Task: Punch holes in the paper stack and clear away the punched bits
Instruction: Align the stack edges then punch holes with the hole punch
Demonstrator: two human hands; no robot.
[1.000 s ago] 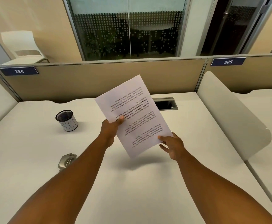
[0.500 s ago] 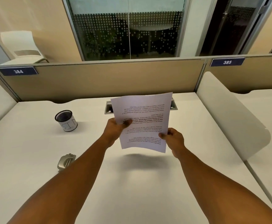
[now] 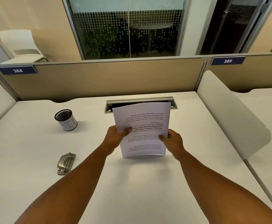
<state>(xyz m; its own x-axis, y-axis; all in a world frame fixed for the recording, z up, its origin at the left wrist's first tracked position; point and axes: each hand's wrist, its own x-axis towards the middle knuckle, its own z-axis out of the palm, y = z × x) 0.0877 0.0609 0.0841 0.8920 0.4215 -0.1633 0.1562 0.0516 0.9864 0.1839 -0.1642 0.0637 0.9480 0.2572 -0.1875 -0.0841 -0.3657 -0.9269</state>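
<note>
Above the desk (image 3: pixel 35 159), I am seeing both hands gripping the stack (image 3: pixel 141 128), left hand (image 3: pixel 117 136) and right hand (image 3: pixel 172 140) now squaring it upright, edge down; punch (image 3: pixel 66 164) lying untouched, punching not begun.

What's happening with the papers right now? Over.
Left hand and right hand both grip the papers, upright over the desk. Hole punch untouched. Nothing in the way.
</note>
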